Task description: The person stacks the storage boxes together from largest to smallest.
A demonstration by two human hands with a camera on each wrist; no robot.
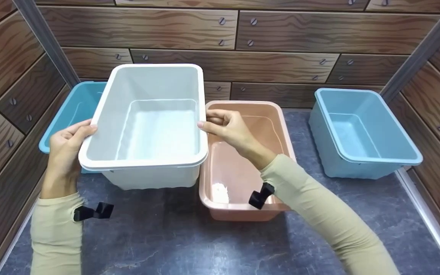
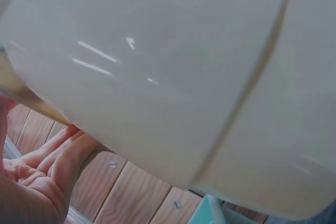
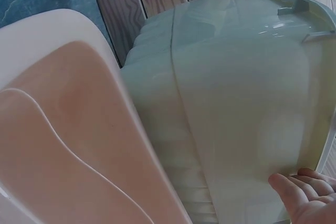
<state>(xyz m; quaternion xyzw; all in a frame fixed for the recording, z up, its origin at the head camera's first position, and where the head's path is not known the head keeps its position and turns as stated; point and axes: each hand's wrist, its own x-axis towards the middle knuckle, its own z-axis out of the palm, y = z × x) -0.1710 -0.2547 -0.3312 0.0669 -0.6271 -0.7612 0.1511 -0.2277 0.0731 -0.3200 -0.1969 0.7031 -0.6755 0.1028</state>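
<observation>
left hand (image 1: 64, 149), right hand (image 1: 235, 131) pinch white tub (image 1: 151, 178) — teal tub (image 1: 78, 107) partly hidden behind.

Table (image 1: 174, 244): dark blue-grey, marbled with pale veins; glossy patch near front centre. Standing directly on it: salmon-pink bin (image 1: 243, 215), upright, mouth up, just right of centre; light-blue bin (image 1: 321, 141), upright, toward the right side, apart from the pink one; teal bin (image 1: 71, 114), far left, partly hidden, base contact mostly obscured.
</observation>
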